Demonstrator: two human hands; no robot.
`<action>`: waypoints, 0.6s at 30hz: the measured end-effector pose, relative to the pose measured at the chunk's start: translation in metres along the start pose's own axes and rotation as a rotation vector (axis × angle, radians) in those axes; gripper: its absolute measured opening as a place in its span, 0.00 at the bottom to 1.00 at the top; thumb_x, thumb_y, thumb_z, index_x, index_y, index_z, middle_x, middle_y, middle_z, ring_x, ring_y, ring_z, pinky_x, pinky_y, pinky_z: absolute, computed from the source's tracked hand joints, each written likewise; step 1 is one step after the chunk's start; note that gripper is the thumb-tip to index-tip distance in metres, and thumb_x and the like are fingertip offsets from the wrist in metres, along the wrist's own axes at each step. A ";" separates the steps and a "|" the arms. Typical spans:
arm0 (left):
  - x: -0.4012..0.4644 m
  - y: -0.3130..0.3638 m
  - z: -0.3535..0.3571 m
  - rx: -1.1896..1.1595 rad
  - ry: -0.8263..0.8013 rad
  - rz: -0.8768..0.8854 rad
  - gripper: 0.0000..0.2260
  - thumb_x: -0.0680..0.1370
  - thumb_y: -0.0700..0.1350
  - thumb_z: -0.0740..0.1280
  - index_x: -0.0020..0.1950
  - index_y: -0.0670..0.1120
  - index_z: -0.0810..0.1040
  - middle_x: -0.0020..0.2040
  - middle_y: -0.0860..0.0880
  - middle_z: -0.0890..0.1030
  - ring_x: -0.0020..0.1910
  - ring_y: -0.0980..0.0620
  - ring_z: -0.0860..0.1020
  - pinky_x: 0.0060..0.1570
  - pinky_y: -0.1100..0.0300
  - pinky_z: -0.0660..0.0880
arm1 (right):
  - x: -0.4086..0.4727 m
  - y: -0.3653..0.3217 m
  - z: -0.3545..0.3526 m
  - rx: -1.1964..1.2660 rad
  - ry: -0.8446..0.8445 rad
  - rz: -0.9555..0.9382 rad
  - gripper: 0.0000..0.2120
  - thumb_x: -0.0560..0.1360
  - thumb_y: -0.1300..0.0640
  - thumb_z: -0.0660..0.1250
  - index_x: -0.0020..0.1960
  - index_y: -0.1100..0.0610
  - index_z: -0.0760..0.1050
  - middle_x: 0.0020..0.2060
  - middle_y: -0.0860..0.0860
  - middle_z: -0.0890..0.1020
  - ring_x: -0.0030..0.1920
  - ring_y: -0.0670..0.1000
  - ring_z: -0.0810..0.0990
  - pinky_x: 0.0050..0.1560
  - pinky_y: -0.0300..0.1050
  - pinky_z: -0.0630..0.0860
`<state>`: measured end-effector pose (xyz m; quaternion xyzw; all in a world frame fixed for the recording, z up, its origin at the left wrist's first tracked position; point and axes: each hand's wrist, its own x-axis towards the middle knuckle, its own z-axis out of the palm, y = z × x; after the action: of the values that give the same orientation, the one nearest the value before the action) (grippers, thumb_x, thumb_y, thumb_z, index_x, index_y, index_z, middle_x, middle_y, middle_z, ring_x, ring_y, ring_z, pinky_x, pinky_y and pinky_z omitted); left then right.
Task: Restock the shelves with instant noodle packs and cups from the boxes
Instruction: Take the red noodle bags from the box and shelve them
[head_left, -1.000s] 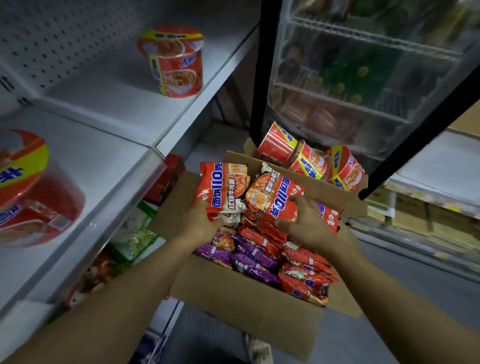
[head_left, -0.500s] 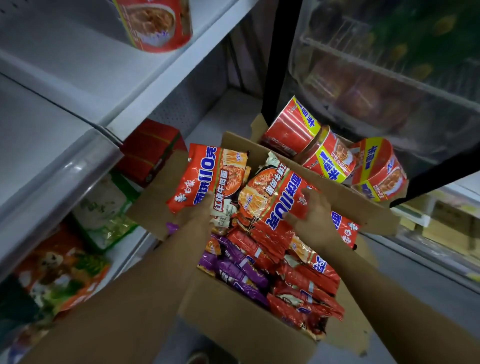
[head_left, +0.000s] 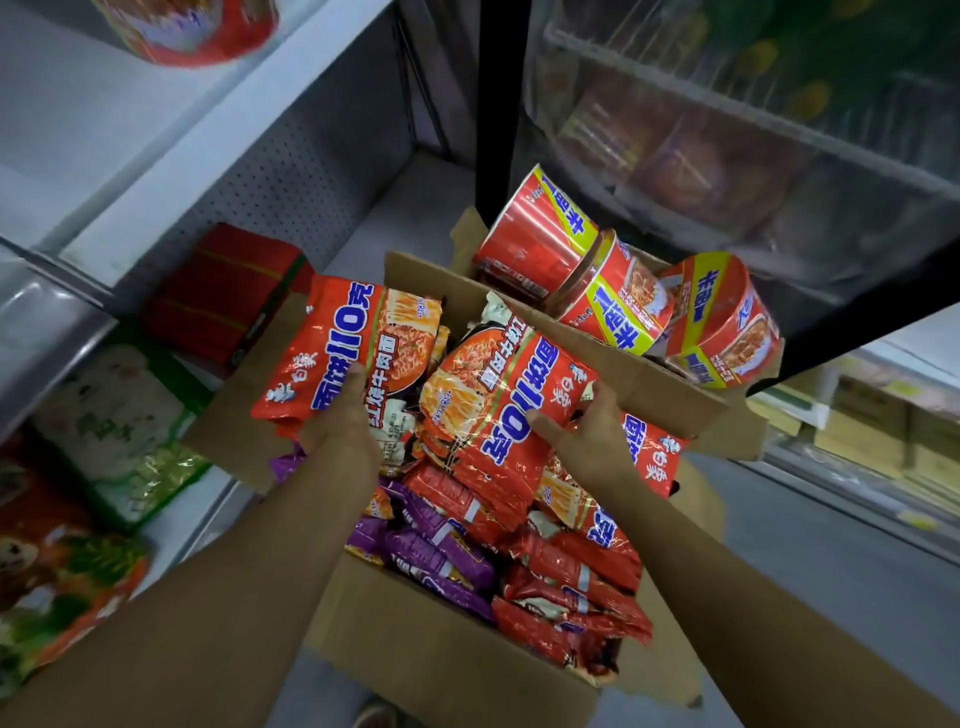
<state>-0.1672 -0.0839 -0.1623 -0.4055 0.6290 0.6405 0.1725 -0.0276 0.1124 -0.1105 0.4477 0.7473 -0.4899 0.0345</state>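
An open cardboard box (head_left: 441, 660) holds several red and purple instant noodle packs (head_left: 571, 571). My left hand (head_left: 348, 415) grips a red noodle pack (head_left: 343, 343), lifted over the box's left flap. My right hand (head_left: 587, 436) grips a second red noodle pack (head_left: 498, 405) above the pile. Behind it, another box holds three red and yellow noodle cups (head_left: 618, 306) lying on their sides. One more red cup (head_left: 192, 31) stands on the white upper shelf (head_left: 156, 156) at top left.
The bottom shelf at left carries a red multipack (head_left: 223, 291), a green and white bag (head_left: 124, 426) and an orange bag (head_left: 57, 577). A glass-door cooler (head_left: 727, 130) with a black frame stands behind the boxes. Grey floor lies at right.
Both hands have lifted their red packs higher out of the box. My view has tilted down and closer, so the upper shelf cup has slid toward the top edge.
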 end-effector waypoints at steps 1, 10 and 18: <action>-0.027 0.011 0.003 -0.041 0.037 0.023 0.36 0.62 0.64 0.76 0.64 0.48 0.72 0.57 0.50 0.79 0.54 0.47 0.79 0.57 0.46 0.75 | 0.003 0.002 0.003 0.041 -0.004 0.024 0.40 0.63 0.41 0.76 0.66 0.55 0.62 0.61 0.53 0.75 0.59 0.55 0.77 0.56 0.60 0.77; -0.067 0.031 -0.009 -0.027 0.053 0.369 0.23 0.74 0.49 0.72 0.65 0.45 0.72 0.58 0.48 0.80 0.55 0.47 0.80 0.57 0.46 0.76 | 0.021 -0.009 0.017 0.301 0.073 0.253 0.32 0.66 0.49 0.78 0.63 0.62 0.71 0.56 0.56 0.81 0.53 0.56 0.81 0.53 0.52 0.78; -0.071 0.040 -0.045 -0.038 0.035 0.434 0.20 0.75 0.47 0.72 0.64 0.45 0.73 0.54 0.50 0.81 0.50 0.49 0.81 0.55 0.47 0.78 | 0.011 -0.017 0.022 0.533 0.041 0.273 0.15 0.68 0.56 0.77 0.50 0.57 0.75 0.51 0.54 0.81 0.44 0.54 0.80 0.50 0.52 0.78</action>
<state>-0.1389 -0.1117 -0.0778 -0.2749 0.6921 0.6673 0.0121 -0.0541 0.1003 -0.1153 0.5472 0.5256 -0.6505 -0.0339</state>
